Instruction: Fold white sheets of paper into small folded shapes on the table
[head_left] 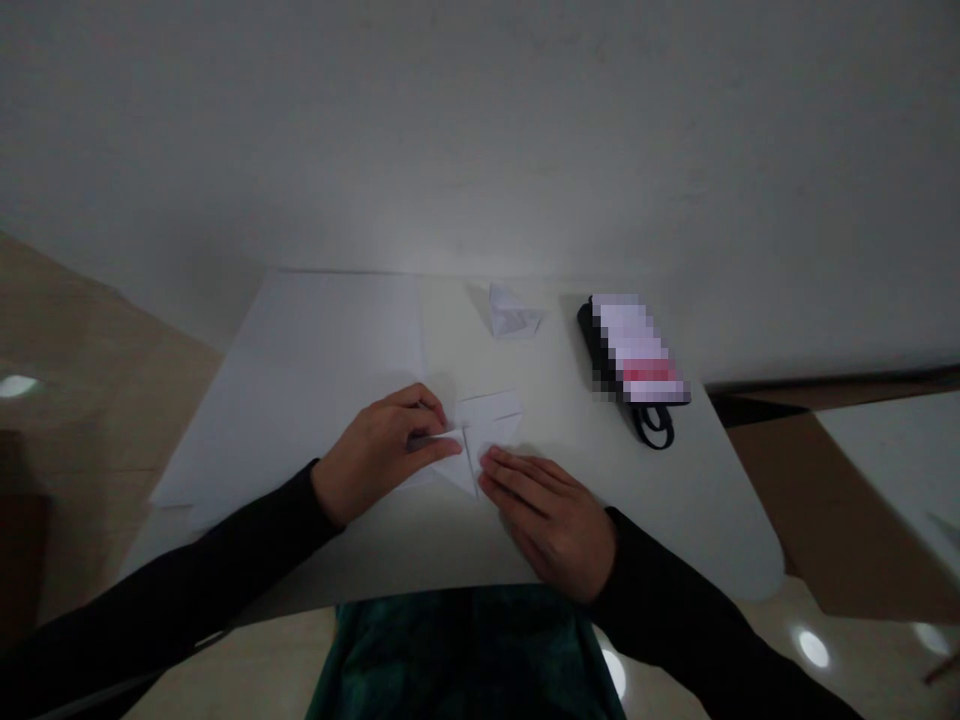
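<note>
A small folded piece of white paper (491,410) lies on the white table between my hands, with creases and flaps showing. My left hand (390,440) pinches a flap at its left side between thumb and fingers. My right hand (551,510) rests at the paper's lower right edge, its fingers held together with the tips pressed on the paper. Whether those fingers grip a corner or only press it down is hard to see. Beyond them a separate folded paper piece (514,313) stands near the wall.
Large white paper sheets (330,350) cover the left part of the table (675,520). A phone with a blurred screen (637,350) leans on a black case with a strap loop (655,428) at the right. A pale wall (480,140) borders the table's far edge.
</note>
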